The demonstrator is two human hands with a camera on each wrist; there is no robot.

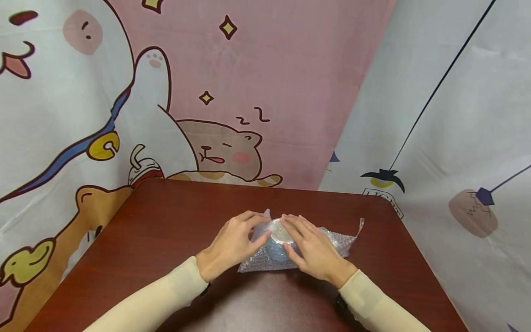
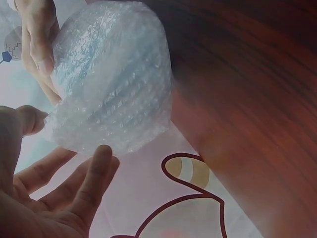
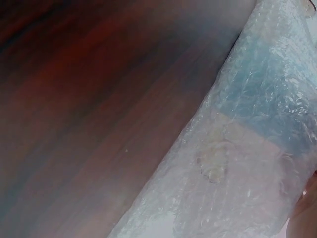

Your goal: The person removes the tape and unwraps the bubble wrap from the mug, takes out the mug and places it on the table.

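A light blue round object (image 1: 277,251) with a pale round top stands wrapped in clear bubble wrap (image 1: 254,265) on the table; the wrapping hides what it is. At its left side is my left hand (image 1: 232,237), thumb and fingers apart, with the fingertips at the bundle's upper left. In the left wrist view, the left thumb (image 2: 33,119) touches the wrap's edge. My right hand (image 1: 315,249) rests on the bundle's right side with fairly straight fingers and the thumb on the near side. The right wrist view shows mostly wrap, with the blue object (image 3: 277,99) through it.
The dark red-brown table (image 1: 182,212) extends around the bundle. A loose end of the wrap (image 1: 342,240) sticks out to the right, with a thin upturned tip. Behind the table hangs a cloth (image 1: 298,92) with cartoon animals.
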